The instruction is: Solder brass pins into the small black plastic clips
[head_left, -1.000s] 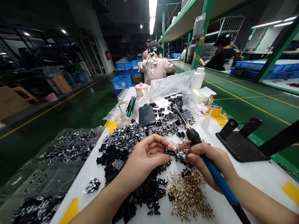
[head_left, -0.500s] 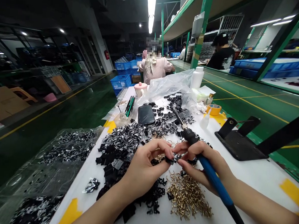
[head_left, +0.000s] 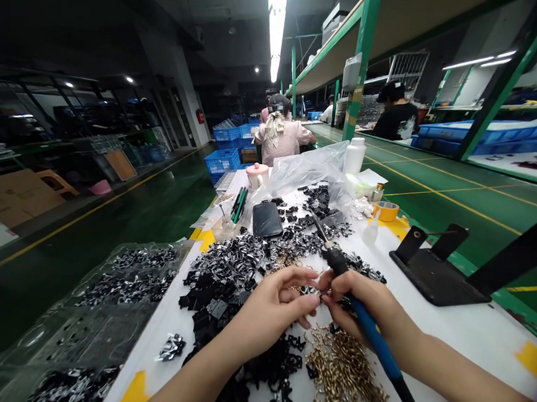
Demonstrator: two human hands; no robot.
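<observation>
My right hand (head_left: pixel 380 308) is wrapped round a soldering iron (head_left: pixel 375 341) with a blue handle, its metal tip pointing away from me over the table. The right thumb and fingertips meet the fingertips of my left hand (head_left: pixel 268 307), whose thumb and fingers are curled in a pinch. Whatever small part lies between the fingertips is mostly hidden. Just below the hands is a heap of curved brass-coloured pieces (head_left: pixel 346 375). Left of them spreads a heap of small black and silver metal parts (head_left: pixel 232 262), with black pieces (head_left: pixel 281 359) beneath my left wrist.
A black phone (head_left: pixel 267 219), pens (head_left: pixel 238 205), a lidded mug (head_left: pixel 257 175) and a clear plastic bag (head_left: pixel 307 167) lie farther back. At right stand a black metal stand (head_left: pixel 441 275) and orange tape (head_left: pixel 386 211). Clear trays (head_left: pixel 101 324) hold parts at left. Co-workers sit beyond.
The view has tilted up slightly. A small black and silver part, visible between both hands' fingertips before, is now largely hidden by the fingers. The soldering iron stays in my right hand.
</observation>
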